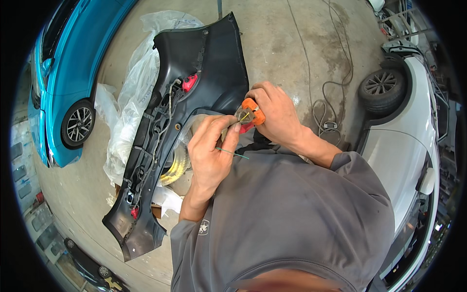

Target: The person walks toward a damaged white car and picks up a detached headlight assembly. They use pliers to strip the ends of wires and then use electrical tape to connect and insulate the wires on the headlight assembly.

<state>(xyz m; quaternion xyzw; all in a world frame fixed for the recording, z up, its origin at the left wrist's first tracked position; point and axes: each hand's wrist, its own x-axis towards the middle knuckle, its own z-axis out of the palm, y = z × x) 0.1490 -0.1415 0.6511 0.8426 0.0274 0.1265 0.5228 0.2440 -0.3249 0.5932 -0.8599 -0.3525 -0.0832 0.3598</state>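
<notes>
In front of my chest, my right hand [274,111] is closed around an orange-handled tool [253,111], which looks like pliers. Its metal end points toward my left hand [210,148], whose fingertips pinch thin wires. A short yellow wire [244,117] shows at the tool's metal end. Below my left fingers, a thin green wire [234,154] sticks out. To the left of my hands lies a long black car bumper [221,53], inner side showing. A wiring harness [170,100] runs along it, close to a red lamp [189,82].
Clear plastic wrapping [129,112] lies beside and under the bumper, with a yellow coil [176,168] near it. A blue car [92,39] stands at left, a white car [396,141] at right. A dark cable [348,63] trails over the concrete floor.
</notes>
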